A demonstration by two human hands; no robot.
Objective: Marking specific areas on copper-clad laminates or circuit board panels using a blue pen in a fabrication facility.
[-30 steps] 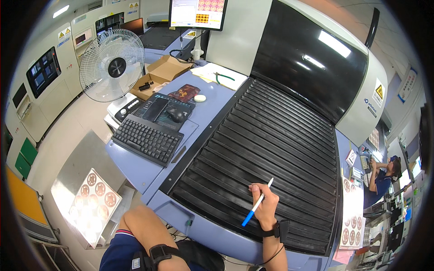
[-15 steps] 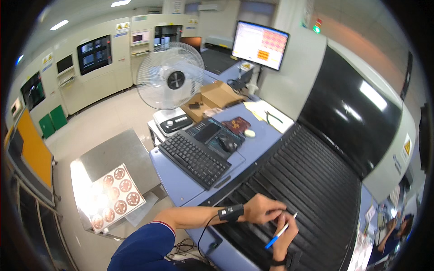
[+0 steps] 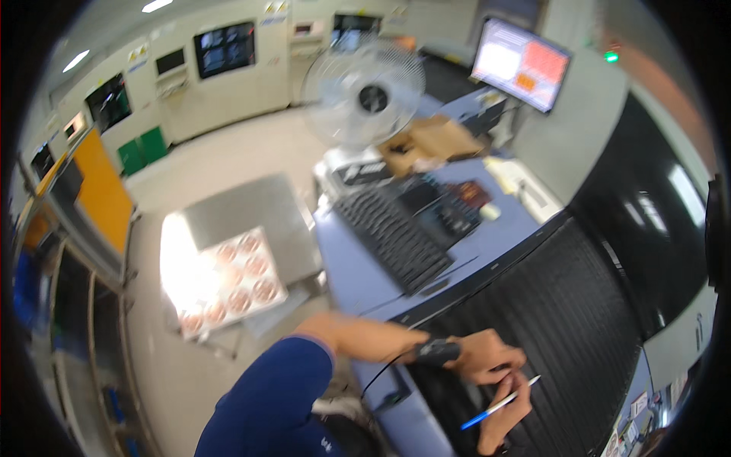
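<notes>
one pen, white with a blue end, lies across my right hand, which grips it above the black ridged bed; both its ends poke out past the hand. my left hand is curled against the right, and i can't tell whether it holds anything. i count one keyboard, one fan and one monitor, its text blurred. glare washes out part of the patterned sheet.
</notes>
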